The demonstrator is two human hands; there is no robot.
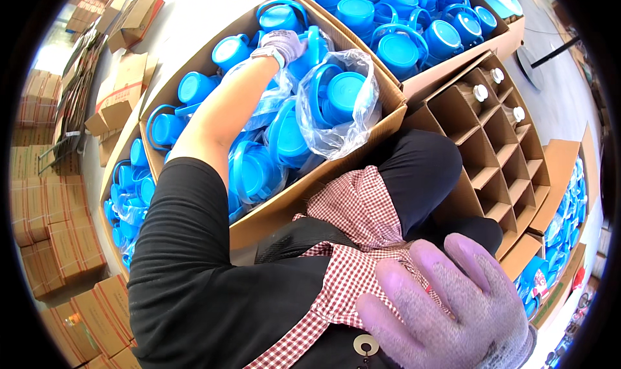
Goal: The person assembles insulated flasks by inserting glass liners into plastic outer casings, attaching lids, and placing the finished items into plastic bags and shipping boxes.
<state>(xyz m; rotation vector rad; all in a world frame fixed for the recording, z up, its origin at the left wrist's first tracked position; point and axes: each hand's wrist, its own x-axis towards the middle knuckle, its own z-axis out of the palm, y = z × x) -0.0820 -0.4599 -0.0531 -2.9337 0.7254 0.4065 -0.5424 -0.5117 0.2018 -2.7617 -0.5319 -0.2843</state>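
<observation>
My left hand [283, 46], in a grey-purple glove, reaches into the far part of an open carton [152, 155] of blue plastic lids. Its fingers curl down against a blue lid [313, 49] with a loop handle; the fingertips are partly hidden. Around it lie more blue lids, among them a round one [278, 18] just beyond the hand and another [229, 52] to its left. Clear plastic bags wrap some of them, such as the bagged lid [346, 91] at the right. My gloved right hand [456, 311] is raised close to the camera, empty, fingers spread.
A divided carton [485, 175] at my right holds three white-capped bottles [479, 93] in its far cells. Another carton of blue lids [398, 51] stands beyond. More blue pieces fill cartons at far left and right. Stacked brown boxes [65, 252] line the left side.
</observation>
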